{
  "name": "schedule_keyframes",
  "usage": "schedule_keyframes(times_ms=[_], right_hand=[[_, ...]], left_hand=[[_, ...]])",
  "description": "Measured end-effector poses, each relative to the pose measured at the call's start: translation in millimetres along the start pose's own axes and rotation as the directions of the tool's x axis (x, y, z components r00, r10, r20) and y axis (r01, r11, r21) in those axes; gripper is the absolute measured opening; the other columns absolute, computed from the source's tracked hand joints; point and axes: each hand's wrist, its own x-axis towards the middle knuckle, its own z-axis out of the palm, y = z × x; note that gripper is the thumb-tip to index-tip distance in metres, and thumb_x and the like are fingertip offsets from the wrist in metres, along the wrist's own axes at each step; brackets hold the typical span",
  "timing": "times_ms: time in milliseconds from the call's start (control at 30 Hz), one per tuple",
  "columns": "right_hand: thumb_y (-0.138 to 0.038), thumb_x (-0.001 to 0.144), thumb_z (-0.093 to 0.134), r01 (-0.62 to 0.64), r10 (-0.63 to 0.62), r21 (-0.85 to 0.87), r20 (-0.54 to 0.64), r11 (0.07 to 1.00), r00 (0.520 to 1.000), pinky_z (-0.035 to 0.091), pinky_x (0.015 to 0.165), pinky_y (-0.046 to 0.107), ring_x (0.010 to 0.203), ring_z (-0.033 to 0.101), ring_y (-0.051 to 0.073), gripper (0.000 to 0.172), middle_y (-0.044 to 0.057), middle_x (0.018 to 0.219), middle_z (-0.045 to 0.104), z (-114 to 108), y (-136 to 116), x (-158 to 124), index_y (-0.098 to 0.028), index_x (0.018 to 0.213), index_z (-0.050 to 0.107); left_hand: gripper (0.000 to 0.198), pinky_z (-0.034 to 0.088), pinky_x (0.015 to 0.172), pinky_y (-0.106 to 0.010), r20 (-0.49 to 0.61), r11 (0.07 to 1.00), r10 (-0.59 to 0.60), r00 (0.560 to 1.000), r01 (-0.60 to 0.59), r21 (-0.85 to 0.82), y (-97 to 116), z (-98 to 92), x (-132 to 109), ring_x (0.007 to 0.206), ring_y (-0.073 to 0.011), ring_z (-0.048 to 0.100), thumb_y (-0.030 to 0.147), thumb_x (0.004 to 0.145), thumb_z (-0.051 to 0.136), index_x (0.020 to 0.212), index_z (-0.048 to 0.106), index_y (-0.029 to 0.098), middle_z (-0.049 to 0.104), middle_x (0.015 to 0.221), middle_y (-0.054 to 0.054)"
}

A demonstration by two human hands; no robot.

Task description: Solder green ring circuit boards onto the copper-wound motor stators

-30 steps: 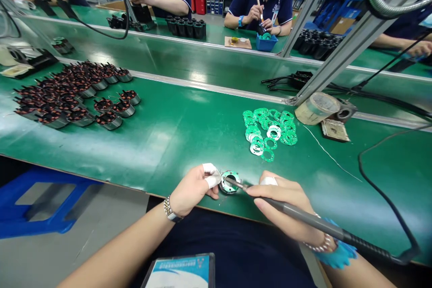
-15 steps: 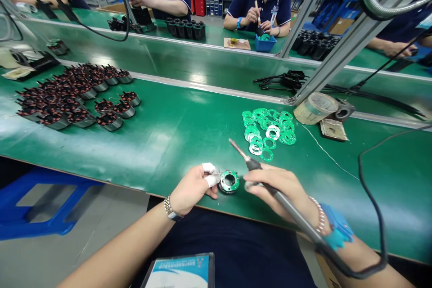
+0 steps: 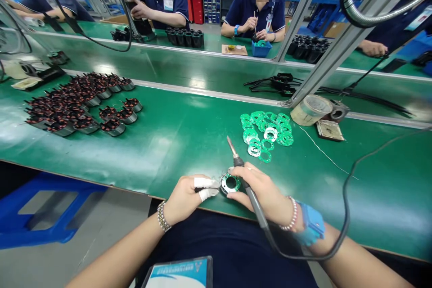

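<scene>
A motor stator with a green ring circuit board [image 3: 224, 189] on top sits near the table's front edge, between my hands. My left hand [image 3: 189, 195], with white finger covers on thumb and forefinger, closes its fingertips at the stator's left edge. In my right hand [image 3: 261, 191] is a soldering iron [image 3: 254, 202], its tip pointing up and away from the stator. The right thumb and forefinger also reach around the stator's right side. Behind it lies a loose pile of green ring circuit boards [image 3: 267, 145].
Many wound stators [image 3: 84, 123] stand at the left. A round tub [image 3: 311, 110] and a small square tray [image 3: 330, 130] are at the right. The iron's cable [image 3: 346, 202] loops past my right forearm. Metal posts [image 3: 317, 67] rise behind; co-workers [image 3: 256, 13] sit across.
My right hand has moved left with the soldering iron and now reaches the stator. The iron's handle stands steeper. My left fingers have straightened at the stator's edge. The view has shifted slightly.
</scene>
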Motion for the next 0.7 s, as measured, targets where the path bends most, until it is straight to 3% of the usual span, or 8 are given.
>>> schedule_keyframes(times_ms=[100,200,300,433,700], right_hand=[[-0.026,0.078,0.061,-0.065,0.058,-0.049,-0.132,0.997,0.99,0.047,0.066,0.031,0.077,0.05,0.019,0.036,0.007,0.084,0.054,13,-8,-9,-0.017,0.11,0.045],[-0.025,0.079,0.059,-0.075,0.063,-0.067,-0.162,0.995,0.985,0.046,0.064,0.031,0.075,0.05,0.019,0.03,0.006,0.081,0.055,10,-12,-6,-0.017,0.106,0.047],[-0.016,0.081,0.053,-0.043,0.043,0.002,-0.118,0.999,0.992,0.044,0.064,0.027,0.072,0.048,0.016,0.021,0.004,0.08,0.053,-1,-14,6,-0.018,0.101,0.049],[-0.01,0.079,0.049,-0.014,0.015,0.06,-0.012,0.998,1.0,0.041,0.061,0.024,0.07,0.047,0.014,0.02,0.002,0.076,0.05,-9,-17,21,-0.018,0.096,0.05],[-0.01,0.077,0.048,-0.093,0.098,0.17,-0.023,0.981,0.995,0.041,0.059,0.021,0.06,0.046,0.01,0.019,0.0,0.078,0.05,3,-13,20,-0.019,0.094,0.045]], left_hand=[[0.011,0.047,0.062,-0.024,0.047,0.959,-0.145,0.988,0.152,-0.241,4,8.3,6,0.06,-0.0123,0.057,0.025,0.068,0.066,0.074,0.067,0.015,0.063,0.069,-0.002],[0.016,0.046,0.053,-0.022,0.113,0.897,-0.23,0.967,0.255,-0.361,7,13.6,14,0.051,-0.0091,0.051,0.026,0.064,0.069,0.068,0.062,0.012,0.058,0.063,0.0],[0.018,0.045,0.05,-0.021,0.136,0.897,-0.221,0.966,0.256,-0.361,9,14.4,19,0.051,-0.0083,0.05,0.026,0.063,0.069,0.064,0.058,0.013,0.056,0.062,0.001],[0.018,0.044,0.05,-0.02,0.125,0.916,-0.19,0.974,0.222,-0.334,11,13.9,19,0.056,-0.0096,0.05,0.026,0.064,0.068,0.063,0.056,0.013,0.055,0.063,0.0],[0.02,0.047,0.057,-0.022,0.122,0.868,-0.217,0.969,0.249,-0.43,9,14.9,10,0.055,-0.0083,0.051,0.03,0.068,0.065,0.072,0.057,0.012,0.054,0.064,0.001]])
